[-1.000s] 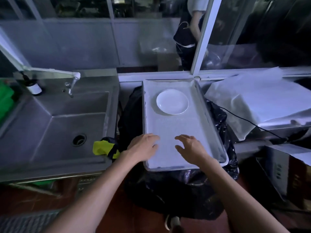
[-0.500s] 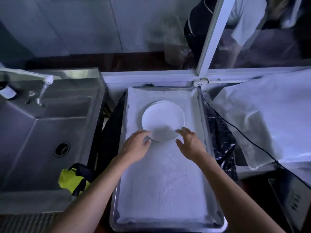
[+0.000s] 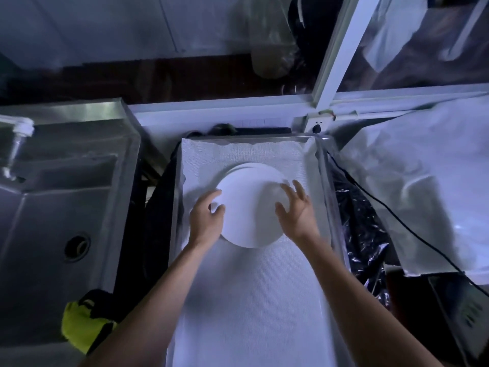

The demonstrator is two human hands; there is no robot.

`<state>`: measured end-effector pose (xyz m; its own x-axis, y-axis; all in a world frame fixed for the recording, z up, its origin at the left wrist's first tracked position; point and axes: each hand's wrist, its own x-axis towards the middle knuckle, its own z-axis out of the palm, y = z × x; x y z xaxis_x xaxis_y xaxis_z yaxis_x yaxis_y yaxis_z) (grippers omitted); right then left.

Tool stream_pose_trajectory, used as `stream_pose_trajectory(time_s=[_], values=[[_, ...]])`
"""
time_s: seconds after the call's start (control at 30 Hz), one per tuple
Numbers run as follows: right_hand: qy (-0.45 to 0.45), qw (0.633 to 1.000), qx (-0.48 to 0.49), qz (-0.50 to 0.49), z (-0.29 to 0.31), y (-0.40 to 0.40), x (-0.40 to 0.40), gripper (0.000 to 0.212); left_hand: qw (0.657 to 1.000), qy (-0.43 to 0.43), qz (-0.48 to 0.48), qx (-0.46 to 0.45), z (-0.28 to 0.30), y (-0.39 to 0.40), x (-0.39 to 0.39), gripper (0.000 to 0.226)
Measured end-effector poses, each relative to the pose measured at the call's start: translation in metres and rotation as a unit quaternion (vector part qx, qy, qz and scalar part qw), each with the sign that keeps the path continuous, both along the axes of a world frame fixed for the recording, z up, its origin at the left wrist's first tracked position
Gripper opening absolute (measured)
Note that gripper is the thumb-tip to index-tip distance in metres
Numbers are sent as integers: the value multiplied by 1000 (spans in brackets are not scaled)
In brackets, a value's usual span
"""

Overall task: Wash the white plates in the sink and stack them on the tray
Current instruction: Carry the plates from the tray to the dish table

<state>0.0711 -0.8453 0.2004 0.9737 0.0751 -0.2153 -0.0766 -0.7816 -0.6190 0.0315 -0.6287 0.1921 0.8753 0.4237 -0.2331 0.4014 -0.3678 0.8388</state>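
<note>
Two hands on the round white plate (image 3: 251,207): left hand (image 3: 207,217) curled over its left rim, right hand (image 3: 296,210) fingers spread on its right edge, steadying both sides. It tops a plate stack on the cloth-lined metal tray (image 3: 324,165); steel sink (image 3: 53,207) sits left, no plates visible.

Both hands, left hand (image 3: 206,219) and right hand (image 3: 297,211), now forward from the tray's near end onto the round white plates (image 3: 250,207).
</note>
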Motion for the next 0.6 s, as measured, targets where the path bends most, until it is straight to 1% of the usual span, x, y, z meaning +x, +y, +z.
stream_pose_trajectory(time_s=[0.23,0.37,0.47,0.6], values=[[-65,989,97,-90,-19,17,1,52,999,-33,19,-24,-17,-13,8,39],[-54,980,135,-136,-22,23,-1,57,997,-55,32,-42,-20,-20,8,42],[-45,977,146,-147,-21,23,-7,57,995,-75,38,-58,-18,-19,2,47],[-49,971,164,-167,-16,22,-26,54,992,-102,36,-62,-17,-20,-14,45]])
